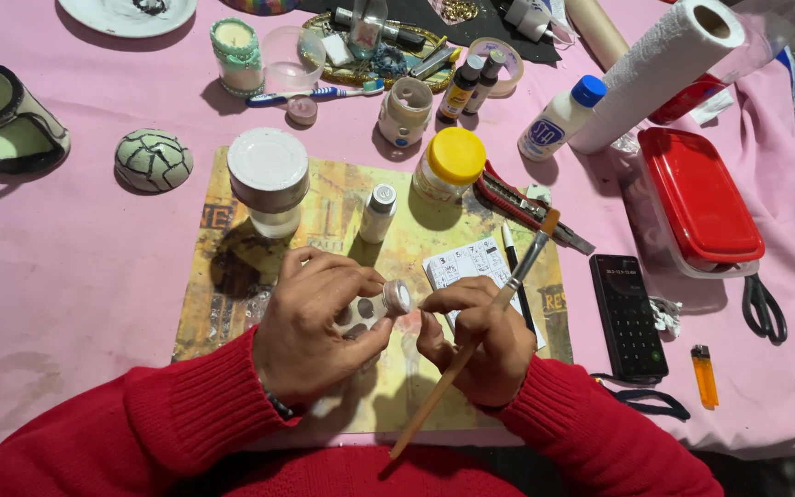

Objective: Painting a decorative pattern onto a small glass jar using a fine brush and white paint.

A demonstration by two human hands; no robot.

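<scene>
My left hand [310,322] grips a small clear bottle [372,308] lying sideways, its white cap [398,296] pointing right. My right hand [476,336] has its fingertips at that cap and also holds a long wooden paintbrush [480,322], whose bristle end points up and right. Both hands hover over a yellow printed mat [342,207] on the pink tablecloth [75,276]. A white card with small print [466,262] lies on the mat just beyond my right hand. Both sleeves are red knit.
On the mat stand a white-lidded jar [269,179], a small grey-capped bottle [379,212] and a yellow-lidded jar [451,164]. A red utility knife [522,207], black calculator [627,317], orange lighter [704,375], scissors [764,308], red-lidded box [701,198], paper towel roll [660,69] and glue bottle [558,118] lie right.
</scene>
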